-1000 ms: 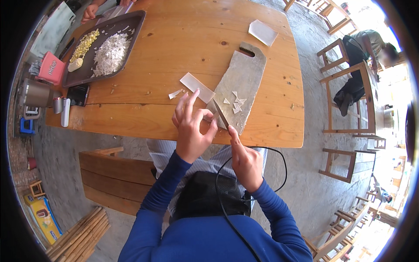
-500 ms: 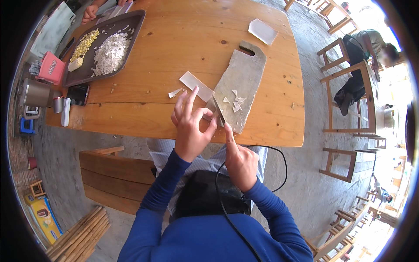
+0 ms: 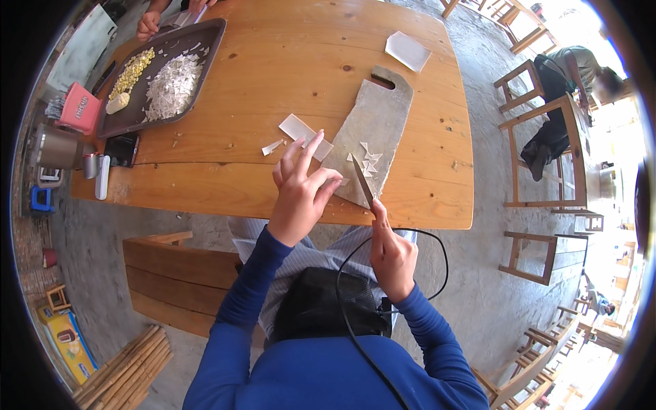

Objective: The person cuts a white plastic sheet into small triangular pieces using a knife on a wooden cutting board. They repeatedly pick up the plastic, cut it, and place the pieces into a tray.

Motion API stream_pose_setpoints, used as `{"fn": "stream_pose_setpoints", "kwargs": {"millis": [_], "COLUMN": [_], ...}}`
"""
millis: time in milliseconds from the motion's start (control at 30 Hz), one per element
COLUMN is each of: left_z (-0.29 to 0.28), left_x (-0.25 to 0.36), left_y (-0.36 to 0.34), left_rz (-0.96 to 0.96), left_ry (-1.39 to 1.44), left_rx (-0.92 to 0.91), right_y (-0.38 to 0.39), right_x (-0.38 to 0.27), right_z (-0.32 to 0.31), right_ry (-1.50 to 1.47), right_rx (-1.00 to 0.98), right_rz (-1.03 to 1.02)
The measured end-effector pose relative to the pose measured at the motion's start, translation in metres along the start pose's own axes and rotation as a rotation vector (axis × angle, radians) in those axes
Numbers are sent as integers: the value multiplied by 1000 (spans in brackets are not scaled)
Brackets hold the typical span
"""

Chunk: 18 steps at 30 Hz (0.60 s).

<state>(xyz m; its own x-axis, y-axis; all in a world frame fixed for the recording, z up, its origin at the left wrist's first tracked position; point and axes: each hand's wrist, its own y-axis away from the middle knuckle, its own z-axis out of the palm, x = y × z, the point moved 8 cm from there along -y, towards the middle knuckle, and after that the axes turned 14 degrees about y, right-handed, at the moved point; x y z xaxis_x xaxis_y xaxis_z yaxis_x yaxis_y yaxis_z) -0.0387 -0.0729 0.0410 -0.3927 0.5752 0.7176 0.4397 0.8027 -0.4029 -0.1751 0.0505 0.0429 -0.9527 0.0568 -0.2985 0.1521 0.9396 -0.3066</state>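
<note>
On the wooden table (image 3: 273,82), in the head view, a grey board (image 3: 379,113) is laid. Over it, a knife (image 3: 363,183) is gripped in the curled right hand (image 3: 393,253); by the half-fanned left hand (image 3: 298,195), a small pale sliver (image 3: 344,182) is pinched near cut white pieces (image 3: 370,164).

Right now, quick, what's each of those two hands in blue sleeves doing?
Left hand: pinching a small pale piece.
Right hand: closed, holding a knife.

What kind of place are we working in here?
Likely a simple eatery or shared dining room, though I can't be sure: there's a large wooden table, a plank bench near it, and more wooden furniture across a bare grey floor.
</note>
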Motion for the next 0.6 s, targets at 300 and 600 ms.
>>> {"fn": "stream_pose_setpoints", "kwargs": {"millis": [300,600], "left_z": [-2,-1], "left_x": [-2,-7], "left_y": [2,2], "left_rz": [-15,-70], "left_ry": [1,23], "left_rx": [19,16], "right_y": [3,2], "right_x": [-7,-9], "right_z": [-3,-1], "right_ry": [-51,-22], "right_rx": [-59,-78], "right_rz": [-68,-88]}}
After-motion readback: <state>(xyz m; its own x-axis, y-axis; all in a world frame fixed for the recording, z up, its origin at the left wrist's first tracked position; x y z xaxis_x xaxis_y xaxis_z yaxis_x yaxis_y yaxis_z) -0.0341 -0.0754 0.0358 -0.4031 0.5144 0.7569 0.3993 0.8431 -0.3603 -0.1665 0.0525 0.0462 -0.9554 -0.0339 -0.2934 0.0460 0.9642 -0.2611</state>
